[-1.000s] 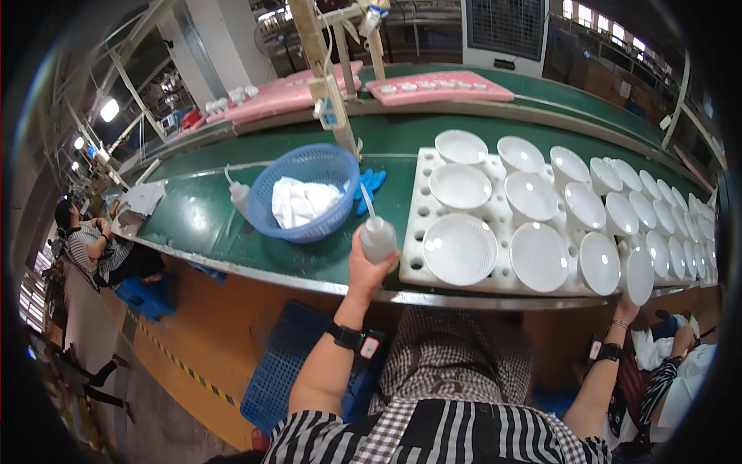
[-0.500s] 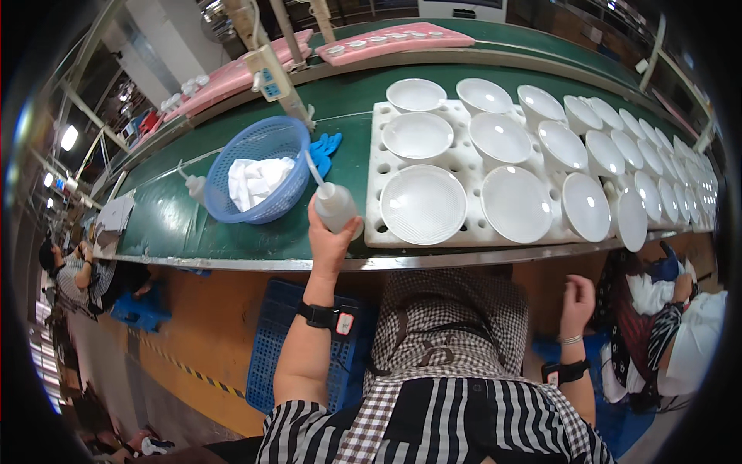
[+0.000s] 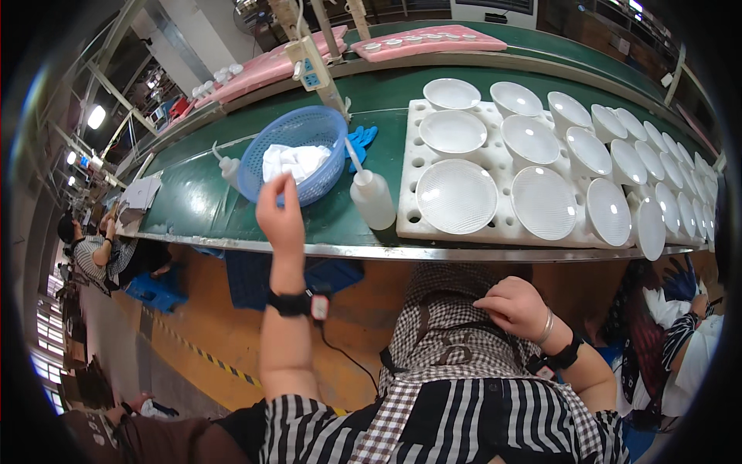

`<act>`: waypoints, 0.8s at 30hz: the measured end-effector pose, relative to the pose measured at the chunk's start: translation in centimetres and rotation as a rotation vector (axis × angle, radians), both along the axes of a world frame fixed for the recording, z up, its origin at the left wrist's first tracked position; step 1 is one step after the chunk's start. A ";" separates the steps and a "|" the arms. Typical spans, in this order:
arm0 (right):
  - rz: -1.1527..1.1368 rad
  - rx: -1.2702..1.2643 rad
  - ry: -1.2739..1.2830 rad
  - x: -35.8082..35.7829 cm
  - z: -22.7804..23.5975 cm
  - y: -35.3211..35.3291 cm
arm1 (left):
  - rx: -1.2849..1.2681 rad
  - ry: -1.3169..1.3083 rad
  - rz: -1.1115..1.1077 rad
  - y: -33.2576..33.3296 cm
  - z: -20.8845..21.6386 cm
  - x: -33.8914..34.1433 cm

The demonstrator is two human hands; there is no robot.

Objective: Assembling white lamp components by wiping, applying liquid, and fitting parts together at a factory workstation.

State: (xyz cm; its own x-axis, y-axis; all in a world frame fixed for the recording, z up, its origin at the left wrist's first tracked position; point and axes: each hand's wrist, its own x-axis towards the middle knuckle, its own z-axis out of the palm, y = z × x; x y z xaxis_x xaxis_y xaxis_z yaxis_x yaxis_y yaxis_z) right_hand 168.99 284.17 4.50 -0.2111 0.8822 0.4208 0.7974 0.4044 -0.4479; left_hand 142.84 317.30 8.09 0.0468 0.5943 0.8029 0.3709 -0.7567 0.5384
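The left hand point(image 3: 280, 220) hovers before the blue basket point(image 3: 305, 125), thumb and fingers slightly parted; the right hand point(image 3: 519, 308) is over the lap point(image 3: 444, 336), fingers curled together. The squeeze bottle point(image 3: 373, 201) stands upright between basket and white foam board point(image 3: 497, 165).

Matt cloth point(image 3: 294, 162), plastic basket point(image 3: 329, 173)

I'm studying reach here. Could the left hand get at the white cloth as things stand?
Probably yes: the left hand appears empty and is close by the blue basket, whose open top leaves the white cloth uncovered.
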 end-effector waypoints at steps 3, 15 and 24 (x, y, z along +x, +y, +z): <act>0.059 -0.031 -0.008 -0.9 -0.2 1.0 | -0.430 0.391 -0.080 7.3 2.5 -1.1; 0.010 -0.181 -0.017 -1.5 -1.7 0.5 | -0.322 1.414 -0.163 14.8 0.0 3.3; 0.032 -0.270 -0.007 -1.5 -2.2 1.8 | -0.860 0.216 -0.709 11.5 2.8 1.1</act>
